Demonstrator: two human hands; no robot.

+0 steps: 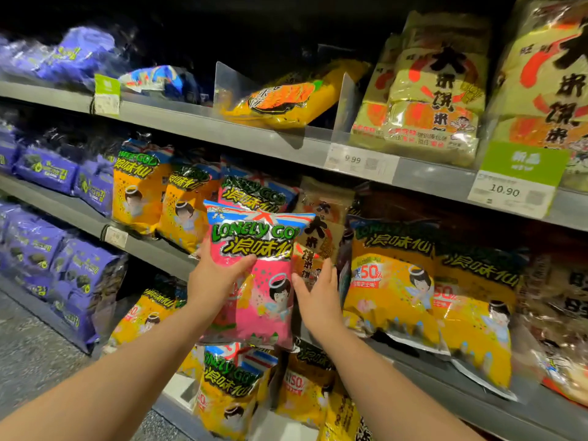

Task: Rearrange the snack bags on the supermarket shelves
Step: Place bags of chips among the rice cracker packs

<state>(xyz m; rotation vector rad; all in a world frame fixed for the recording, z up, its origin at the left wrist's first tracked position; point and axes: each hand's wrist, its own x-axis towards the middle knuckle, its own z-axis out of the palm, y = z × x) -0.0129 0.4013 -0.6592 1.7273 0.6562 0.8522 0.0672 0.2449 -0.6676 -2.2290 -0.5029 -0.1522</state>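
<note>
A pink Lonely God snack bag point(264, 300) stands upright in front of the middle shelf point(152, 249). My left hand point(214, 278) grips its left edge, thumb across the front. Beside the bag's right edge is my right hand point(318, 297), fingers spread, touching or nearly touching it. Behind the pink bag sits another pink bag point(254, 194) and a brown rice-cracker bag point(321, 240). Yellow Lonely God bags stand to the left point(143, 198) and to the right point(391, 288) on the same shelf.
Purple seaweed bags point(47, 173) fill the left shelves. The top shelf holds a lying yellow bag point(286, 103), clear dividers point(229, 84) and big rice-cracker packs point(429, 90). Price tags point(361, 162) hang on the shelf edge. More yellow bags point(229, 393) sit below.
</note>
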